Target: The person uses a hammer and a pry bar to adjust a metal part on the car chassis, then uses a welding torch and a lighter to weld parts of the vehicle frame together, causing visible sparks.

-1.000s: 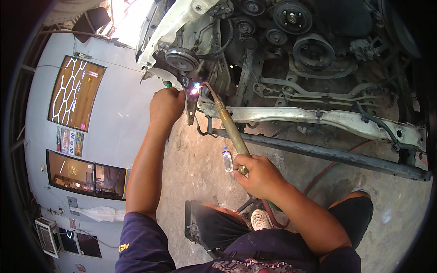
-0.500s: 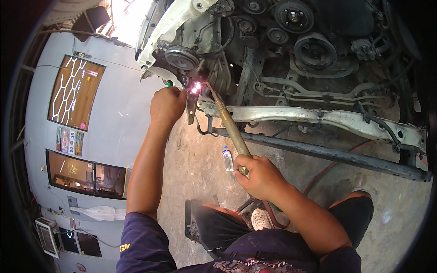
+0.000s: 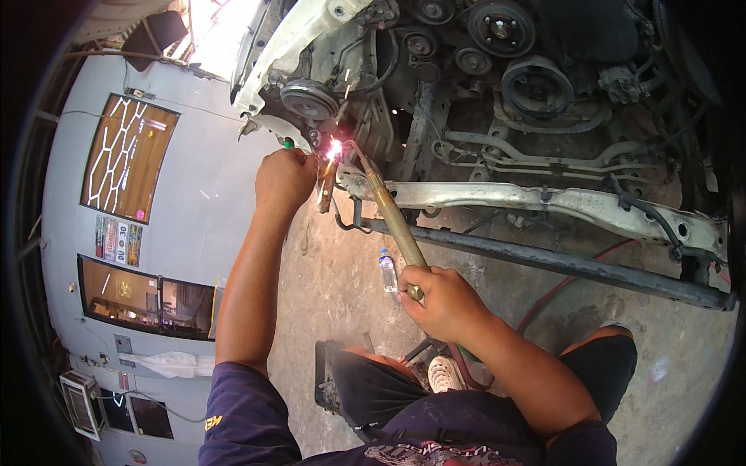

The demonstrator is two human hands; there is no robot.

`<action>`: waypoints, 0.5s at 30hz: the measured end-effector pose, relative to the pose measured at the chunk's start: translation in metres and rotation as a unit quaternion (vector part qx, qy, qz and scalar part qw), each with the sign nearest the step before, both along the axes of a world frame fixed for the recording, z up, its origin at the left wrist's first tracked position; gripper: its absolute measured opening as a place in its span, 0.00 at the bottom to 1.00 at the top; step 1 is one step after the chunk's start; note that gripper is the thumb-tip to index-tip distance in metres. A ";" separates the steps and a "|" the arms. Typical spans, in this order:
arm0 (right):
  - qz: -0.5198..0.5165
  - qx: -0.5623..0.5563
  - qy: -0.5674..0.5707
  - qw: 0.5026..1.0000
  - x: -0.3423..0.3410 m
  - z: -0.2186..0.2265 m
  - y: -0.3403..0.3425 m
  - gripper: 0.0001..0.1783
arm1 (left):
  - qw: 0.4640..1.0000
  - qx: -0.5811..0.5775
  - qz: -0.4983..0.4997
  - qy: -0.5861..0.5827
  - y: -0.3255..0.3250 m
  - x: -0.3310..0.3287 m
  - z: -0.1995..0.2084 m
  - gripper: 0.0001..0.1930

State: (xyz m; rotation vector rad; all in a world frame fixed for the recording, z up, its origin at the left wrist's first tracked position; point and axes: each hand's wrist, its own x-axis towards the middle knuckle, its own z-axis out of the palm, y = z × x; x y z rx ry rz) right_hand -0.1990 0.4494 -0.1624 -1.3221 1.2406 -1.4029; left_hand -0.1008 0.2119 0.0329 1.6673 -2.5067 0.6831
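My right hand (image 3: 443,299) is closed round the lower end of a brass gas torch (image 3: 398,225). Its thin bent tip points up and left to a bright pink-white glow on a rusty metal bracket (image 3: 325,194) at the front of a stripped car body. A few sparks fly above the glow. Just left of it, my left hand (image 3: 284,182) is closed, with a small green end (image 3: 289,144) sticking out above the fingers. The rest of what it holds is hidden, and I cannot tell whether it touches the bracket.
Behind the bracket are a round metal part (image 3: 309,99) and engine pulleys (image 3: 538,87). A whitish crossmember (image 3: 497,194) and a dark bar (image 3: 513,252) run to the right. On the concrete floor stand a water bottle (image 3: 388,272) and a black crate (image 3: 326,380). A red hose (image 3: 556,291) trails behind my right forearm.
The glow has changed from two spots to one flaring spot, with sparks and orange light running down the bracket. Both hands and the torch have hardly moved.
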 end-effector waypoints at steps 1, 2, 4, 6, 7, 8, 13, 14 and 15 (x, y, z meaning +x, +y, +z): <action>-0.009 -0.006 0.000 1.000 0.001 -0.001 0.000 0.08 | 1.000 0.000 0.001 0.002 0.001 -0.001 0.000 0.19; -0.010 -0.008 0.002 1.000 0.000 -0.001 0.000 0.08 | 1.000 0.001 0.002 0.005 0.002 -0.002 0.001 0.19; -0.012 -0.010 0.004 1.000 0.001 -0.002 -0.001 0.08 | 1.000 0.000 0.004 0.007 0.001 -0.002 0.000 0.19; 0.010 0.005 0.002 1.000 -0.003 0.003 0.001 0.09 | 1.000 -0.003 0.004 0.007 -0.002 0.001 -0.001 0.19; 0.020 0.013 0.001 1.000 -0.004 0.004 0.001 0.09 | 1.000 -0.003 0.001 0.007 -0.003 0.002 -0.001 0.19; 0.019 0.011 0.001 1.000 -0.003 0.004 0.001 0.09 | 1.000 -0.004 -0.002 0.007 -0.004 0.003 -0.001 0.19; 0.011 0.002 -0.005 1.000 -0.002 0.002 0.001 0.09 | 1.000 -0.002 -0.005 0.001 -0.005 0.001 -0.001 0.19; 0.009 -0.004 -0.005 1.000 -0.001 0.001 0.001 0.09 | 1.000 0.000 -0.001 -0.007 -0.004 0.000 0.000 0.19; 0.007 -0.009 -0.004 1.000 -0.001 0.000 0.000 0.09 | 1.000 0.001 0.004 -0.015 -0.004 -0.001 0.000 0.20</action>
